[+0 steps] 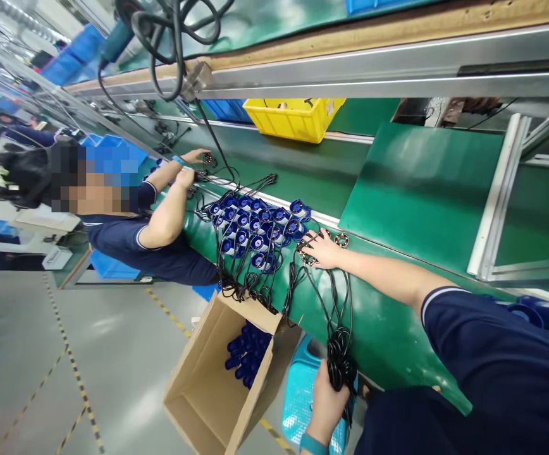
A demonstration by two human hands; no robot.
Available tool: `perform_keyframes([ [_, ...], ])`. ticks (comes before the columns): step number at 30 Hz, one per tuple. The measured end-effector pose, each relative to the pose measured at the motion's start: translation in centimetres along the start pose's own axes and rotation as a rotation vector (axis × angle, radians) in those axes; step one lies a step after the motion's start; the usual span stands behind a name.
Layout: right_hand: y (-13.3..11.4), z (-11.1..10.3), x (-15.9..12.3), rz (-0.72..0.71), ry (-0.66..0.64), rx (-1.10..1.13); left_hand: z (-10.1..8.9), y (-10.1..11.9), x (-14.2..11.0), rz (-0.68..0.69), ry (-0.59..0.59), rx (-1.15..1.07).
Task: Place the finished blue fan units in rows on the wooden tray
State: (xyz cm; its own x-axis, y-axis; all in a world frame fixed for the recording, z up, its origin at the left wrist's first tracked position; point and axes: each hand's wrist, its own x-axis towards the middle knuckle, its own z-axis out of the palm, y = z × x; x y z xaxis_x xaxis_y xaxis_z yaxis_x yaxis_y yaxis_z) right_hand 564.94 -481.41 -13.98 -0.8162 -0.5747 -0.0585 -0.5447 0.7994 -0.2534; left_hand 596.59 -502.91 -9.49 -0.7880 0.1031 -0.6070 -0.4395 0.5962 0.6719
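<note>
My right hand (324, 249) lies on the green belt (388, 328) with its fingers spread, touching black cables and a small metal ring (341, 239) beside it. Just past its fingertips stands a cluster of blue round parts (255, 227), each with a black cable trailing over the belt's edge. My left hand (326, 398), with a teal wrist strap, is closed round a coiled bundle of black cable (341, 363) that hangs below the belt's edge.
An open cardboard box (217, 385) on the floor holds several dark blue parts. A teal stool (298, 398) stands beside it. A co-worker (160, 234) leans over the belt further along, both hands at the cables. A yellow crate (293, 117) sits beyond.
</note>
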Motion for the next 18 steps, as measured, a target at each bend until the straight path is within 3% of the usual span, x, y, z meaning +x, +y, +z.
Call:
perform_keyframes([
  [3,0.0,-0.3,-0.9,0.046,0.041,-0.011,0.3,-0.1,-0.1,0.008,0.02,0.005],
  [11,0.5,-0.1,-5.9,0.128,0.027,0.056,-0.2,-1.1,-1.6,0.004,-0.131,-0.088],
  [18,-1.4,0.4,-13.0,0.32,0.059,0.006,-0.4,-3.0,-3.5,-0.004,-0.131,0.198],
])
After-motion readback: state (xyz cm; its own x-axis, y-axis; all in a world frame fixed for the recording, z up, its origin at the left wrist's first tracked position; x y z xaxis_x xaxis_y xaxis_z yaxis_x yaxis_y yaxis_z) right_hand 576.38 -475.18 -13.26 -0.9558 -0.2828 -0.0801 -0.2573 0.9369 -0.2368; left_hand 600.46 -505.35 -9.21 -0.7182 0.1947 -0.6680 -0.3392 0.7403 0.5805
